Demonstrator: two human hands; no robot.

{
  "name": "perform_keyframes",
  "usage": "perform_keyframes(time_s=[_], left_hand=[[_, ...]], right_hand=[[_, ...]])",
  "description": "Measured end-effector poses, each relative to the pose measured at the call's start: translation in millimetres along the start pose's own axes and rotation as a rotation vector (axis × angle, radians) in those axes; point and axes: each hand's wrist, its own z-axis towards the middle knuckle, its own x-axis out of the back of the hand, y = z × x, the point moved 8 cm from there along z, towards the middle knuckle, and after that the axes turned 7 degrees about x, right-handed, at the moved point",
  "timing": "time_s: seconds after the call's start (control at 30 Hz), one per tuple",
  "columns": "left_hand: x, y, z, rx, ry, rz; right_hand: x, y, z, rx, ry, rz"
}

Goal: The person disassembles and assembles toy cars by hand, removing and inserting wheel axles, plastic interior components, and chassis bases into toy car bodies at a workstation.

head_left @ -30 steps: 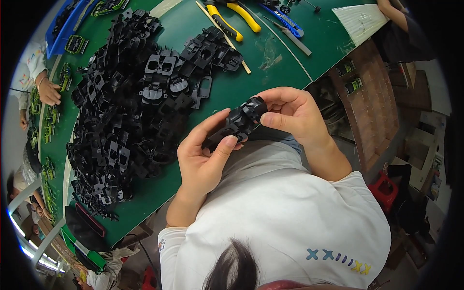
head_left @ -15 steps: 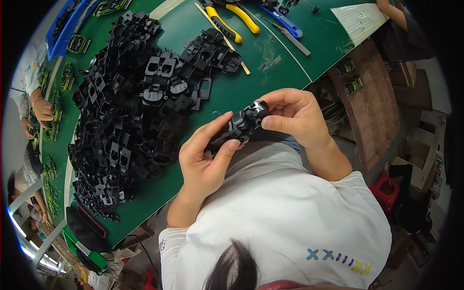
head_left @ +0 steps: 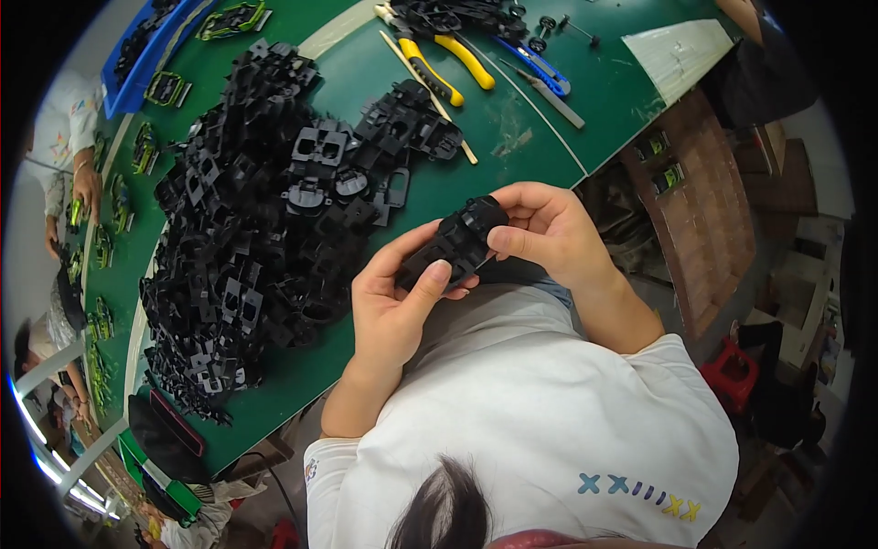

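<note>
A black moulded plastic part, apparently a toy car chassis (head_left: 452, 243), is held between my two hands in front of my shirt, just off the table's near edge. My left hand (head_left: 391, 297) grips its lower left end, thumb on top and fingers behind. At the upper right end, my right hand (head_left: 558, 240) pinches a dark rounded piece, perhaps a wheel, between thumb and fingers. The part's underside is hidden. A large heap of similar black plastic parts (head_left: 233, 238) covers the green table (head_left: 498, 165) to the left.
Yellow-and-black pliers (head_left: 466, 60), a thin wooden stick (head_left: 430, 96), a blue utility knife (head_left: 540, 69) and small wheels on axles (head_left: 547, 33) lie at the far side. A blue bin (head_left: 137, 82) stands far left. Green toy car bodies (head_left: 121, 201) line the belt near a co-worker's hand (head_left: 88, 190).
The black part has turned in my fingers, its upper face now showing differently. Both hands keep their hold, and my left has shifted slightly right. The view has moved a little.
</note>
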Motion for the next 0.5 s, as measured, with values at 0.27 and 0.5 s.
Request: perform_keyframes(time_s=[0.27, 0.5], left_hand=[[12.2, 7.9, 0.0, -0.04, 0.046, -0.246], [16.8, 7.8, -6.3, -0.036, 0.031, -0.32]], right_hand=[[-9.6, 0.6, 1.0, -0.049, -0.028, -0.017], [-16.5, 6.3, 11.2, -0.027, 0.082, -0.073]])
